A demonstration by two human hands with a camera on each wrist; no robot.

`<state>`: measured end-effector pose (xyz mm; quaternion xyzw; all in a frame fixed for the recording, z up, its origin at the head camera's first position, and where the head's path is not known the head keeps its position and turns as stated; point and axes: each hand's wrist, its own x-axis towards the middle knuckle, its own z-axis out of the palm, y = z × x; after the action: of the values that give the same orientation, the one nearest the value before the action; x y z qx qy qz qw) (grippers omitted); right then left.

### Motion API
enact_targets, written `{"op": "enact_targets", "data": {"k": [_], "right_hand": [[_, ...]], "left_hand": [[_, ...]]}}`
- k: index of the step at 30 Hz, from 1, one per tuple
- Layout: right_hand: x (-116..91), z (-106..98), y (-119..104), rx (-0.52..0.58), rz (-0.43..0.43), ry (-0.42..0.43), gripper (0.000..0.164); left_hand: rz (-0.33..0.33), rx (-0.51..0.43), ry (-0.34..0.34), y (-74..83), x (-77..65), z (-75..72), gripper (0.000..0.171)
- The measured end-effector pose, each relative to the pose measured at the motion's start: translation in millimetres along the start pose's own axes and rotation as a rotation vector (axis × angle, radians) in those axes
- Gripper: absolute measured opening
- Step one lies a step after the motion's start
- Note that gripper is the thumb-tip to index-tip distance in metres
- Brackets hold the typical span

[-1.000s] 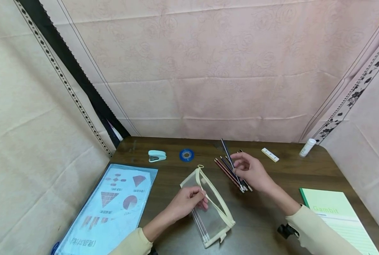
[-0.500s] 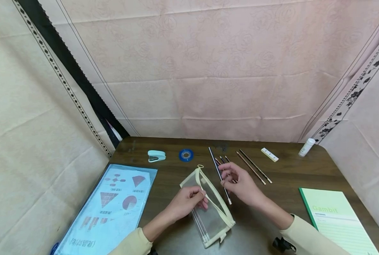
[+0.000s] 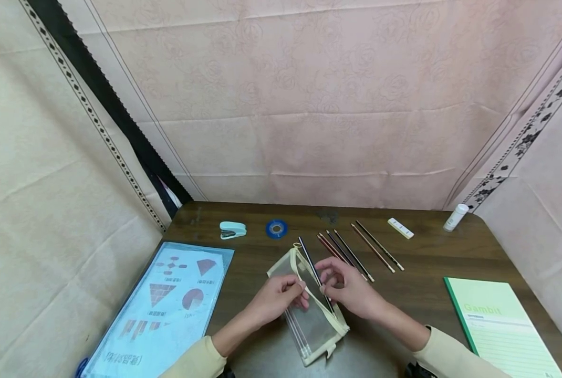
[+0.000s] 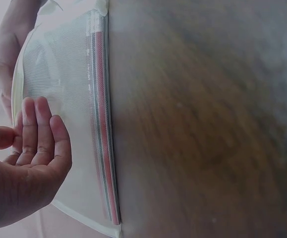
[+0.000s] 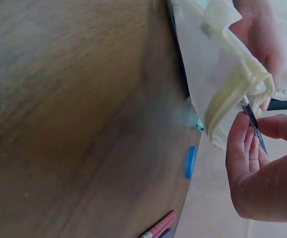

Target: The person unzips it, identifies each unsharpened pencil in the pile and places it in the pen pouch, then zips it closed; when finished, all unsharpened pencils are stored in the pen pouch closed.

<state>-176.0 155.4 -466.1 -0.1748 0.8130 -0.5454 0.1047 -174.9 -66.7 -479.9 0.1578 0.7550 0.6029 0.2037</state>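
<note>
A translucent mesh pencil case [image 3: 316,333] with a pale yellow border lies in the middle of the table, its mouth parted. My left hand [image 3: 278,299] pinches the edge of that mouth between thumb and forefinger. Red and dark striped pencils [image 4: 102,114] show through the mesh in the left wrist view. With thumb and fingers, my right hand [image 3: 352,291] pinches a dark pencil [image 3: 308,258] over the case. One end of this pencil reaches into the mouth, as the right wrist view also shows. Several more pencils [image 3: 340,249] lie just beyond the right hand.
Behind the case are a light blue stapler [image 3: 232,230] and a roll of blue tape [image 3: 276,229]. A white eraser [image 3: 401,228] and a white glue stick [image 3: 456,217] lie at back right. A blue folder [image 3: 167,310] is left, a green notebook [image 3: 503,315] right.
My right hand has drawn one dark pencil away from the bunch, left and toward me, and brought its end into the case's mouth. The other pencils now lie spread out. The left hand stays put.
</note>
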Motion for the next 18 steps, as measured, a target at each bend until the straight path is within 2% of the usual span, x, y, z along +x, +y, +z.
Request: {"op": "enact_targets", "data": {"k": [7,12,18], "right_hand": [[-3.1,4.0,-0.2,0.023,0.061,-0.059,0.040],[-5.1,6.7,0.2,0.044,0.098,-0.069,0.042],[-5.2,8.0,2.4,0.012,0.094,-0.070,0.041]], "left_hand": [[-0.008,0.012,0.000,-0.1,0.6,-0.9,0.028],[-0.013,0.005,0.001,0.3,0.8,-1.2,0.029],[-0.009,-0.005,0.006,1.3,-0.8,-0.6,0.029]]}}
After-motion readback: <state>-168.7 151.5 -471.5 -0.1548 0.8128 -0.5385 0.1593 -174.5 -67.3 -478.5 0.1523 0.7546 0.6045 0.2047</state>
